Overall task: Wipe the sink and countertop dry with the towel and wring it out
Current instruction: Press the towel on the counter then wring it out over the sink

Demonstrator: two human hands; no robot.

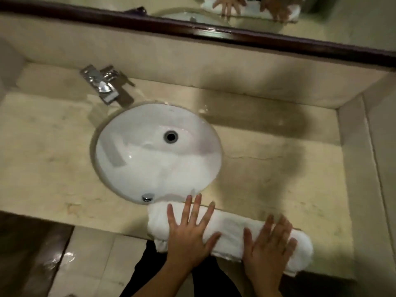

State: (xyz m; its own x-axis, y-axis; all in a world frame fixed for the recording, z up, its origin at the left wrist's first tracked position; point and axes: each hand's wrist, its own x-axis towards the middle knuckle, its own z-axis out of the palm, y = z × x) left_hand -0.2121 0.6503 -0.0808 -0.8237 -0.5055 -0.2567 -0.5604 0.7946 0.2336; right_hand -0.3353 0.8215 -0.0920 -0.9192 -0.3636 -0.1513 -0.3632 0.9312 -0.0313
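The left hand [190,234] and right hand [267,251] hide the towel [231,226] beneath them. The right hand's fingers are blurred.

Rear-left: faucet [102,83] obstructs; countertop [267,144] right of sink [120,133] open.

**Rolled towel by the sink**

The white towel [232,229] is rolled into a long log. It lies along the front edge of the tan surface [267,179]. One end is just beside the round white sink [120,133], which looks shiny inside.
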